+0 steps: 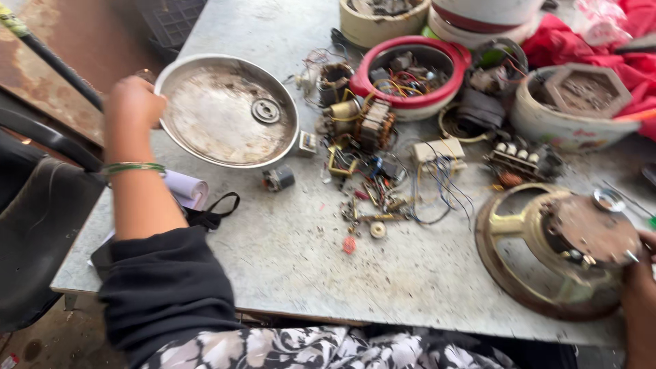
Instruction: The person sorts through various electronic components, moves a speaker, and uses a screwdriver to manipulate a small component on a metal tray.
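My left hand [132, 104] grips the left rim of a round metal pan [219, 126] with a small disc at its centre, lying on the grey worktable [307, 260]. A green bangle sits on that wrist, and a black sleeve is pushed up the forearm. My right hand [639, 287] is at the right edge of the view, holding the side of a round brown base [540, 273] with a brass bracket and a rusty heating plate on top.
Loose wires, coils and small parts [372, 171] litter the table's middle. A red-rimmed pot [410, 72] full of wiring, a cream pot [567, 126] holding a hexagonal part and red cloth [615, 48] stand at the back. A black chair [41, 225] is left.
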